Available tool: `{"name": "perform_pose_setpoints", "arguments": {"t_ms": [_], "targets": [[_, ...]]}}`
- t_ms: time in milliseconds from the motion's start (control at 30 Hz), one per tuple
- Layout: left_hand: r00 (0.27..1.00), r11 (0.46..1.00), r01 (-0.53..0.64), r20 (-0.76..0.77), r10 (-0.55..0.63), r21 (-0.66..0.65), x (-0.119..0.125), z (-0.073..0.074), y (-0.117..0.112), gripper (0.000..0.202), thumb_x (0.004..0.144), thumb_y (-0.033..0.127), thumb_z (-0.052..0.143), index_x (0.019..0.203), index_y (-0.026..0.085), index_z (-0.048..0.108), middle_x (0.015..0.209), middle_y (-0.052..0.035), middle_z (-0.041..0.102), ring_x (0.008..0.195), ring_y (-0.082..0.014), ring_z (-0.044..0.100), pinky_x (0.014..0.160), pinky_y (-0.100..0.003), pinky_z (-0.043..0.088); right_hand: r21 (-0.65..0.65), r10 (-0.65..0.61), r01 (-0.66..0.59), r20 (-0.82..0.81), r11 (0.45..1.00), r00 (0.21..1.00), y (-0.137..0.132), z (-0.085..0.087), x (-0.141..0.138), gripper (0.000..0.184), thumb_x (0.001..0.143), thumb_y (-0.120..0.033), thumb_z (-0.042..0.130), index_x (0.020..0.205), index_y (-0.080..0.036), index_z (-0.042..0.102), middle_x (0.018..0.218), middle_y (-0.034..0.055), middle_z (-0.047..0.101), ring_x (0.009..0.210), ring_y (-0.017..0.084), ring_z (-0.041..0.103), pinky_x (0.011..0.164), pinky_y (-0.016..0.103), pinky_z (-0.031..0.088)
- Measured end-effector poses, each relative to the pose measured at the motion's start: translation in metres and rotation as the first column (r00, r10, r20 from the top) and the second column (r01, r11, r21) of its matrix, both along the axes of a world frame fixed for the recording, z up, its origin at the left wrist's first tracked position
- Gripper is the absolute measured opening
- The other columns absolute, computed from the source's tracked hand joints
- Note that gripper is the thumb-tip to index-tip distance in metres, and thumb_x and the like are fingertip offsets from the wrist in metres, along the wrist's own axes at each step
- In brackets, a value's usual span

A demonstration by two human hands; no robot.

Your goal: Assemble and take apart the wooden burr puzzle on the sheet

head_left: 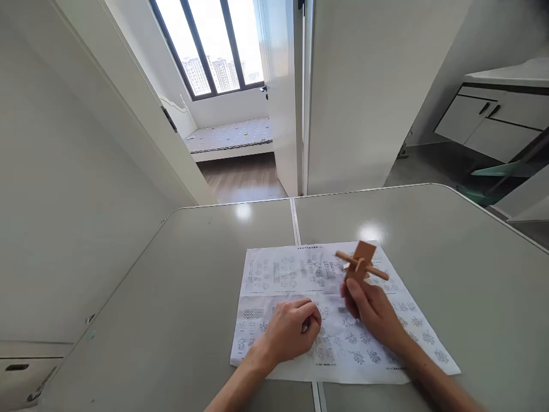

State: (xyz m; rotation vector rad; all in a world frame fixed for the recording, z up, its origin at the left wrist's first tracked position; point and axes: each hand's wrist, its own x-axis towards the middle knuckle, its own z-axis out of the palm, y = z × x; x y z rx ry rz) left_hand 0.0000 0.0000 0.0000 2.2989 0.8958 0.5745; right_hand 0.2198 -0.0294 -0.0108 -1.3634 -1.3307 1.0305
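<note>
My right hand [372, 312] holds a small wooden puzzle piece [361, 263], a flat block with a thin rod crossing it, lifted above the sheet. My left hand [293, 330] rests on a white printed instruction sheet [300, 274] with its fingers curled into a loose fist; whether anything sits inside them is hidden. The sheet lies flat on a grey table [171, 297], spread across the table's centre seam.
The table's far edge [364, 189] meets a white wall and an open doorway [240, 171] leading to a room with a window. Grey cabinets [493, 120] stand at the right. A drawer front [21, 366] shows at lower left.
</note>
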Motion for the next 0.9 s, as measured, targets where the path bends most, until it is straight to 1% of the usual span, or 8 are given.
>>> {"name": "perform_pose_setpoints", "arguments": {"t_ms": [133,200,267,333,467,567,733,900], "targets": [[0.989,0.972,-0.118,0.064,0.133,-0.205,-0.005,0.009,0.006,0.017,0.09,0.01,0.05,0.088,0.02,0.064,0.076,0.0012,0.067,0.066,-0.0122,0.058,0.065,-0.024,0.045,0.005,0.258,-0.26,0.102,0.966,0.961,-0.007,-0.001,-0.013,0.054,0.11,-0.056,0.032,0.081,-0.021,0.061,0.057,-0.0008,0.06,0.05,0.015,0.051,0.052,0.028,0.039],[0.974,0.942,-0.142,0.129,0.189,-0.305,-0.009,0.011,0.011,0.013,0.094,0.018,0.055,0.103,0.02,0.063,0.084,-0.0009,0.068,0.069,-0.0134,0.06,0.066,-0.025,0.048,0.039,0.324,-0.334,0.159,0.942,0.933,-0.008,-0.001,-0.017,0.052,0.111,-0.052,0.032,0.08,-0.021,0.059,0.058,-0.0013,0.058,0.052,0.015,0.049,0.054,0.027,0.038],[0.956,0.921,-0.058,0.244,0.162,-0.386,-0.014,0.011,0.016,0.036,0.092,0.031,0.066,0.125,0.02,0.057,0.105,-0.0072,0.071,0.084,-0.0176,0.066,0.076,-0.03,0.054,0.083,0.355,-0.381,0.223,0.921,0.908,-0.008,0.0,-0.019,0.05,0.112,-0.047,0.032,0.077,-0.021,0.057,0.062,-0.0008,0.058,0.055,0.015,0.048,0.055,0.027,0.037],[0.929,0.899,0.08,0.36,0.09,-0.431,-0.019,0.01,0.021,0.066,0.086,0.045,0.076,0.142,0.021,0.05,0.132,-0.0141,0.066,0.109,-0.026,0.067,0.096,-0.04,0.055,0.125,0.362,-0.409,0.284,0.904,0.888,-0.008,0.0,-0.021,0.048,0.113,-0.043,0.032,0.077,-0.021,0.056,0.067,0.0007,0.06,0.059,0.016,0.05,0.057,0.028,0.038],[0.891,0.825,0.236,0.453,0.028,-0.514,-0.025,0.008,0.028,0.1,0.071,0.064,0.087,0.153,0.024,0.045,0.152,-0.0171,0.054,0.142,-0.04,0.049,0.118,-0.054,0.04,0.197,0.366,-0.462,0.382,0.865,0.849,-0.007,0.001,-0.024,0.045,0.113,-0.038,0.033,0.081,-0.021,0.059,0.075,0.0034,0.067,0.063,0.017,0.057,0.062,0.029,0.042],[0.89,0.784,0.26,0.455,0.032,-0.564,-0.026,0.006,0.03,0.106,0.065,0.06,0.093,0.154,0.026,0.045,0.149,-0.0164,0.058,0.142,-0.0409,0.05,0.119,-0.056,0.038,0.232,0.37,-0.492,0.42,0.839,0.829,-0.006,0.003,-0.025,0.043,0.113,-0.034,0.034,0.084,-0.022,0.063,0.077,0.0037,0.069,0.064,0.018,0.06,0.064,0.029,0.043],[0.899,0.765,0.257,0.436,0.034,-0.59,-0.026,0.007,0.029,0.108,0.062,0.048,0.098,0.153,0.026,0.046,0.146,-0.0151,0.061,0.139,-0.0391,0.055,0.117,-0.056,0.043,0.29,0.352,-0.505,0.446,0.813,0.823,-0.006,0.009,-0.026,0.037,0.112,-0.033,0.042,0.086,-0.023,0.066,0.08,0.0043,0.07,0.067,0.019,0.065,0.066,0.028,0.045],[0.928,0.805,0.171,0.368,0.062,-0.568,-0.025,0.008,0.024,0.103,0.059,0.04,0.098,0.149,0.025,0.051,0.127,-0.0115,0.071,0.12,-0.0327,0.066,0.107,-0.049,0.053,0.25,0.38,-0.527,0.459,0.812,0.803,-0.005,0.009,-0.026,0.033,0.111,-0.03,0.04,0.091,-0.023,0.066,0.079,0.0038,0.07,0.066,0.018,0.063,0.063,0.028,0.044]]}}
